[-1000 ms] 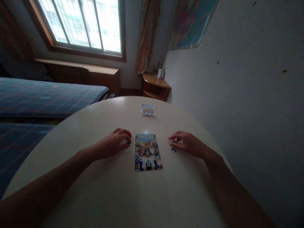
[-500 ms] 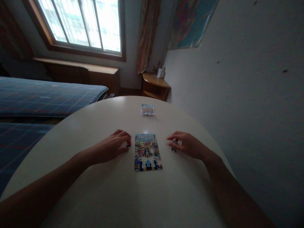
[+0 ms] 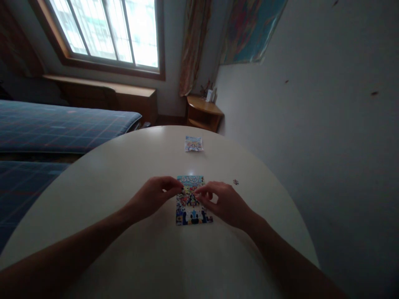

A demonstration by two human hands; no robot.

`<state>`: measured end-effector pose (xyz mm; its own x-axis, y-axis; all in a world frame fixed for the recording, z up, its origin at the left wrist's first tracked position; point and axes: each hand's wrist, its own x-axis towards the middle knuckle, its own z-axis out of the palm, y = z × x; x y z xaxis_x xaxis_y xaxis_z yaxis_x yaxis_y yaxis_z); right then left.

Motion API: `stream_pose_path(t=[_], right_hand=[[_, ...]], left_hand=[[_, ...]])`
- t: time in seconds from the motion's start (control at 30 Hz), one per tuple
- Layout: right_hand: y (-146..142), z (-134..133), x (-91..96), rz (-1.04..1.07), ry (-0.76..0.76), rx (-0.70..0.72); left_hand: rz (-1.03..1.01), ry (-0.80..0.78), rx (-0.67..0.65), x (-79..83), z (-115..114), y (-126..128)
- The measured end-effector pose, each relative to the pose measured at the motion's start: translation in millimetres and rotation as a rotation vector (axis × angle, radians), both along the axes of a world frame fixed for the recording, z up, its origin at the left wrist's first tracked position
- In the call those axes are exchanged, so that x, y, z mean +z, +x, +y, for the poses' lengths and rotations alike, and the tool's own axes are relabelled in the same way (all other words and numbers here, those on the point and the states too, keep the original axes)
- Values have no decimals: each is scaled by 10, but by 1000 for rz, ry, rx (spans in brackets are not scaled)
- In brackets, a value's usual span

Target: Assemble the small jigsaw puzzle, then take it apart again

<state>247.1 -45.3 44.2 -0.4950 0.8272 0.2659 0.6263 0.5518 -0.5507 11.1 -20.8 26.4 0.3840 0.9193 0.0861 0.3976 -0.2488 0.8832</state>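
A small, colourful jigsaw puzzle (image 3: pixel 193 215) lies flat on the table, with a cartoon picture and pale lettering along its top. My left hand (image 3: pixel 156 191) is over its left edge, thumb and finger pinched on a tiny dark puzzle piece, mostly hidden by the fingertips. From the other side my right hand (image 3: pixel 221 199) reaches over the middle of the picture. Its fingertips are closed together on what appears to be another puzzle piece, barely visible. One loose puzzle piece (image 3: pixel 236 182) rests on the table beyond my right hand.
The white round table (image 3: pixel 137 253) carries a small printed packet (image 3: pixel 193 143) near its far edge. A plaid mattress (image 3: pixel 62 126) stands to the left, a wall (image 3: pixel 336 137) to the right. A wooden corner shelf (image 3: pixel 205 106) is behind the table.
Both hands have moved inward from the table beside the puzzle to over it. The small dark pieces by the fingers have left the table, and a loose piece at the right is uncovered.
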Motion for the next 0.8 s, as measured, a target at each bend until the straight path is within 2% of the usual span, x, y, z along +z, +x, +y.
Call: stream_pose_path(t=[0.13, 0.23, 0.5, 0.8], right_hand=[[-119, -72, -10, 134, -96, -18], [-143, -87, -4, 207, -156, 3], [-130, -54, 13, 328, -212, -88], [-118, -25, 22, 337, -267, -100]], left_hand=[[-193, -213, 43, 1, -119, 118], [-285, -279, 45, 5, -189, 163], [-241, -285, -23, -86, -237, 195], [-281, -290, -80, -143, -262, 238]])
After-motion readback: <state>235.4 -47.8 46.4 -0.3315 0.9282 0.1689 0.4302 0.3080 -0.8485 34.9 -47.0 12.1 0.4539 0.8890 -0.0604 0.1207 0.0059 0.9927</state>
